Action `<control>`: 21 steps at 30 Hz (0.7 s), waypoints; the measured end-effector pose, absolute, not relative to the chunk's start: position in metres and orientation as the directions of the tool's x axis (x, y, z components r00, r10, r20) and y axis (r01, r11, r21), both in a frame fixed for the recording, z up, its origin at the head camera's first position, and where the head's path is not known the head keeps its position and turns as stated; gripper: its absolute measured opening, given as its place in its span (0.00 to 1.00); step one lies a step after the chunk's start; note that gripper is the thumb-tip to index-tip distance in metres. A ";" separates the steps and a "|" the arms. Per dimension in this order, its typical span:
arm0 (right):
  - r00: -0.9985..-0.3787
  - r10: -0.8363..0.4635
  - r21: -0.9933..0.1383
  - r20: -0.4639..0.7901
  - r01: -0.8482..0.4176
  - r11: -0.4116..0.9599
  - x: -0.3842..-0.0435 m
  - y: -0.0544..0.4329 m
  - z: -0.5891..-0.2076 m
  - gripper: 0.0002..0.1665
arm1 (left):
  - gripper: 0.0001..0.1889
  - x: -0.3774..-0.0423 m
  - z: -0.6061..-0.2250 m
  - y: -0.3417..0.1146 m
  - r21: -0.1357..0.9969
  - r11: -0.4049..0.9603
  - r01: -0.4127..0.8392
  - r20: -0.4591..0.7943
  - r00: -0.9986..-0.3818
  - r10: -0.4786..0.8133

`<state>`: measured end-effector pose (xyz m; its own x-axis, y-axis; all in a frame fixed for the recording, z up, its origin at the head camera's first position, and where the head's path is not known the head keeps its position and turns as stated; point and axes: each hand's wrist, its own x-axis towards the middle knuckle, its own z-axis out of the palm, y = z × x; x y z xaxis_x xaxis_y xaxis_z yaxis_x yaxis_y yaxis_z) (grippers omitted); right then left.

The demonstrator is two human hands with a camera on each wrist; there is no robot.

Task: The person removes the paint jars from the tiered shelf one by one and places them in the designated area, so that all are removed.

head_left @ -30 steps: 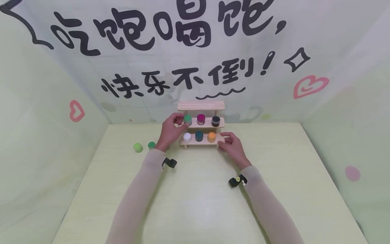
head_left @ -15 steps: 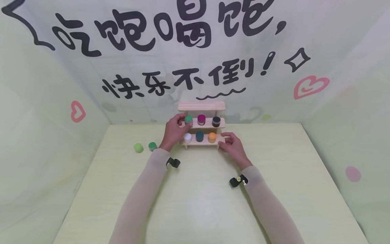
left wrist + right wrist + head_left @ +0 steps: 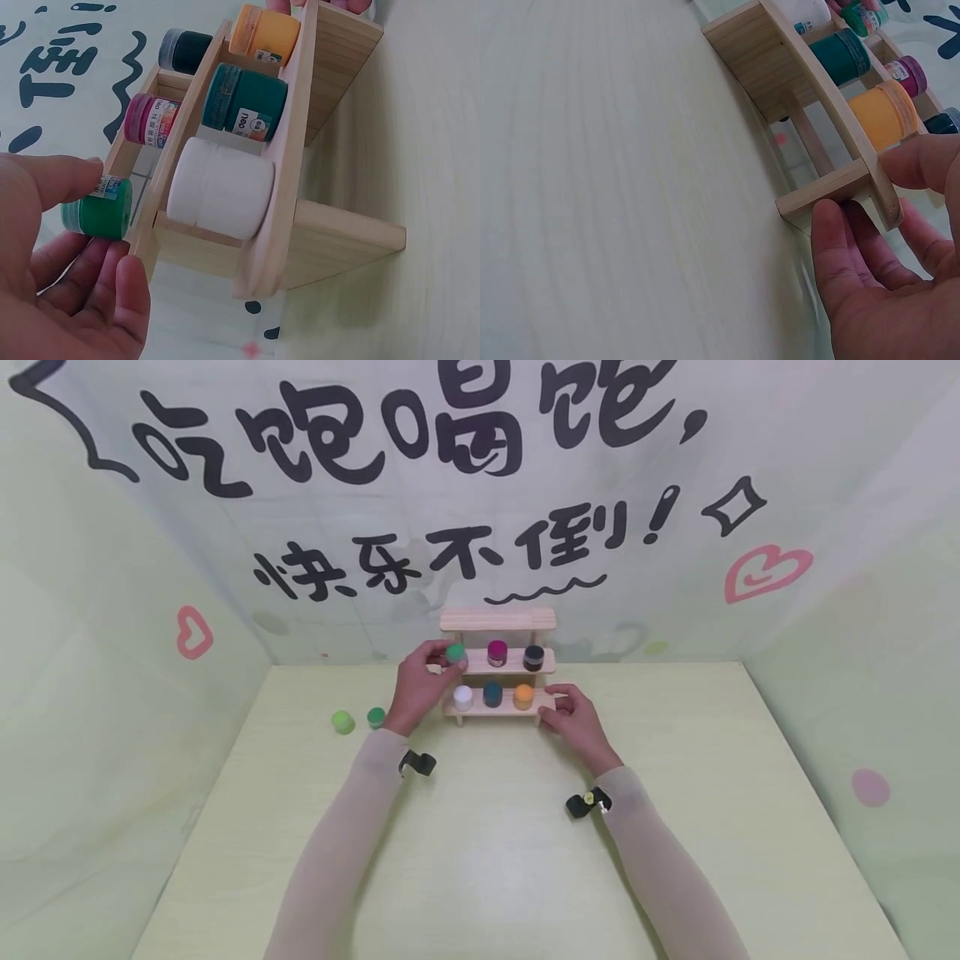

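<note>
My left hand [image 3: 425,683] pinches a green paint jar [image 3: 105,208] between thumb and fingers at the left end of the middle tier of a small wooden display shelf [image 3: 498,619]. Whether the jar touches the tier cannot be told. My right hand [image 3: 577,718] grips the right end of the bottom tier, thumb on top and fingers below. A magenta jar [image 3: 497,653] and a black jar [image 3: 533,657] share the middle tier. On the bottom tier stand a white jar [image 3: 221,187], a dark teal jar [image 3: 244,101] and an orange jar [image 3: 883,114].
Left of the shelf on the table [image 3: 495,860], a light green jar [image 3: 342,722] and another green jar [image 3: 377,717] stand near my left wrist. A fabric backdrop [image 3: 360,635] with lettering hangs right behind the shelf.
The held green jar shifted slightly right, then back left toward the tier's end, along with my left hand. My right hand keeps its grip on the shelf.
</note>
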<state>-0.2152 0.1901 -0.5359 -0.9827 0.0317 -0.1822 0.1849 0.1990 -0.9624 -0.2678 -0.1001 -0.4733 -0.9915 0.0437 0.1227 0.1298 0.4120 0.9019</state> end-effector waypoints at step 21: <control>-0.977 0.030 -0.953 -0.210 0.212 0.217 -0.215 0.189 -0.530 0.28 | 0.22 -0.237 -0.473 -0.139 0.904 0.389 0.176 0.158 -0.984 0.076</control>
<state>-0.2154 0.1889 -0.5302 -0.9772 0.0296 -0.2103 0.2117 0.2170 -0.9529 -0.2372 -0.1393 -0.4730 -0.9845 0.0760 0.1584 0.1755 0.3891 0.9043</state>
